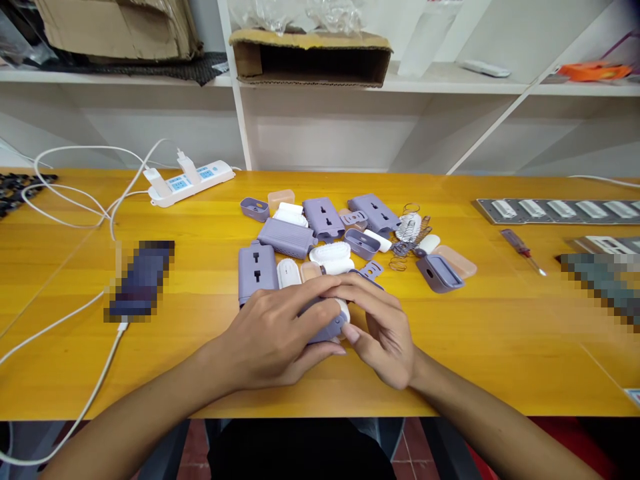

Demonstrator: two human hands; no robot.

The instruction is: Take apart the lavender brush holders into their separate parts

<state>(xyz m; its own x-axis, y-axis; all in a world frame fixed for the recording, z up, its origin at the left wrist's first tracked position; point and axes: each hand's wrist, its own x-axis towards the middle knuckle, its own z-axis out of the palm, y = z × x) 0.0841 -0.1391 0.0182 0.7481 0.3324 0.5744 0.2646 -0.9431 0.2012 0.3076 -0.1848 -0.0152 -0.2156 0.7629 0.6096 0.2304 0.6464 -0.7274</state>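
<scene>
Near the front edge of the table, my left hand (280, 337) is wrapped around a small purple plastic part (331, 329) with a white ribbed edge, mostly hidden by my fingers. The thumb of my right hand (393, 327) presses at its right end, while the right fingers arch over and touch the left ones. Just beyond lie slotted purple casings (257, 272), a ribbed purple casing (286, 237), small purple trays (362, 245), white oval pieces (330, 253) and a perforated purple strip (371, 269).
Thin tangled wire (400, 250), a purple holder (440, 272) and a translucent peach cap (457, 261) lie right of the pile. A screwdriver (523, 250) and a long metal strip (560, 211) are further right. At left are a cabled phone (143, 280) and power strip (193, 181).
</scene>
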